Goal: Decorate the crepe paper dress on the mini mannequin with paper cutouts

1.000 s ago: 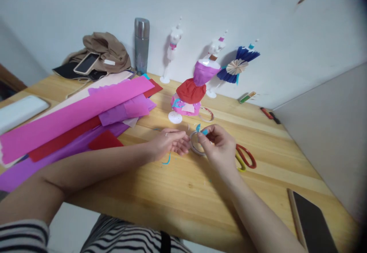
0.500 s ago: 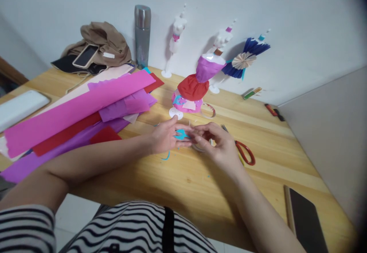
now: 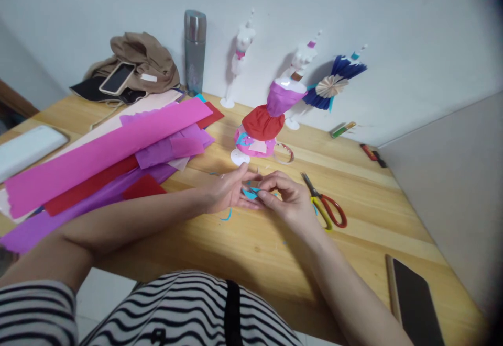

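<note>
A small light-blue paper piece (image 3: 249,194) lies over the fingers of my left hand (image 3: 229,193), whose palm faces up with the fingers stretched out. Thumb and fingertips of my right hand (image 3: 287,195) pinch the right end of that paper. Just right of this hand, scissors (image 3: 323,204) with one red and one yellow handle rest on the table. Beyond my hands stands a miniature dress form (image 3: 264,122) in a purple top and a red skirt over a pink layer. Thin blue paper scraps (image 3: 227,215) lie near my left wrist.
Pink, purple and red paper sheets (image 3: 106,157) cover the left side of the wooden table (image 3: 236,252). A grey flask (image 3: 195,55), a bare white dress form (image 3: 240,53) and a navy-dressed form (image 3: 332,81) stand along the wall. A dark notebook (image 3: 416,299) lies at the right.
My right hand has moved slightly left and nearer to me, and the blue paper now sits lifted or folded at its fingertips. The scissors show more fully beside it.
</note>
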`<act>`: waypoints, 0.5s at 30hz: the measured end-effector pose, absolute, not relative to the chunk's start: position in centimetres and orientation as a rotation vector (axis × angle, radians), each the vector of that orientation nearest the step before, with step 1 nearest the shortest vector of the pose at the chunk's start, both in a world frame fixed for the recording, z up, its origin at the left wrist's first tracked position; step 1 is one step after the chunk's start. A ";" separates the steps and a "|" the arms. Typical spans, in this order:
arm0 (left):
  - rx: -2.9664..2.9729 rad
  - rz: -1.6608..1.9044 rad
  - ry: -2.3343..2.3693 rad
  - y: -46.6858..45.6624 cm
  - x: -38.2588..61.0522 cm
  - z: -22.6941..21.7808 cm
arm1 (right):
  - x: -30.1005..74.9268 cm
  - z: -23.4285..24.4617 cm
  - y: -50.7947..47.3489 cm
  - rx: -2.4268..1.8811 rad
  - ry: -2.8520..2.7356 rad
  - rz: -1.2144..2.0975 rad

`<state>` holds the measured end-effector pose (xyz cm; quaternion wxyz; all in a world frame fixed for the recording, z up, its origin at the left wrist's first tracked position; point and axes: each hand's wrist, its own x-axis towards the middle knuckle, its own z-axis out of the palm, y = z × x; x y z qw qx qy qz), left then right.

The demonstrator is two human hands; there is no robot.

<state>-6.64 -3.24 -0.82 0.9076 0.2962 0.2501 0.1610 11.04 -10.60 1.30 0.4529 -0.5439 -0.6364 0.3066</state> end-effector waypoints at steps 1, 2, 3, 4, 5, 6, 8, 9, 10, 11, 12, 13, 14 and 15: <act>0.611 0.334 0.539 -3.2 -6.6 -0.8 | 11.4 1.7 -10.6 -1.336 -1.559 0.784; 0.611 0.352 0.576 -3.1 -6.6 -0.6 | 11.8 2.2 -10.5 -1.337 -1.542 0.796; 0.613 0.387 0.616 -3.0 -6.6 -0.5 | 12.3 2.7 -10.3 -1.344 -1.522 0.792; 0.621 0.432 0.654 -3.0 -6.5 -0.3 | 12.7 3.3 -10.1 -1.351 -1.504 0.775; 0.635 0.482 0.686 -3.0 -6.4 0.0 | 13.1 3.9 -9.9 -1.356 -1.489 0.750; 0.658 0.532 0.709 -3.0 -6.3 0.3 | 13.4 4.5 -9.6 -1.357 -1.476 0.723; 0.737 0.596 0.734 -3.0 -5.9 0.9 | 13.8 5.8 -9.1 -1.340 -1.450 0.697; 0.793 0.608 0.744 -3.0 -5.6 1.3 | 13.9 6.4 -8.9 -1.322 -1.427 0.702; 0.858 0.605 0.758 -2.9 -5.4 1.6 | 13.8 6.9 -8.7 -1.295 -1.398 0.717; 0.928 0.589 0.775 -2.9 -5.1 1.9 | 13.7 7.2 -8.6 -1.261 -1.366 0.741; 0.997 0.562 0.791 -2.8 -4.8 2.2 | 13.5 7.5 -8.6 -1.223 -1.335 0.779; 1.062 0.527 0.811 -2.8 -4.6 2.4 | 13.3 7.6 -8.6 -1.184 -1.308 0.830; 1.122 0.498 0.831 -2.8 -4.4 2.6 | 12.9 7.7 -8.7 -1.147 -1.287 0.896; 1.185 0.473 0.846 -2.7 -4.2 2.8 | 12.6 7.6 -8.9 -1.116 -1.269 0.973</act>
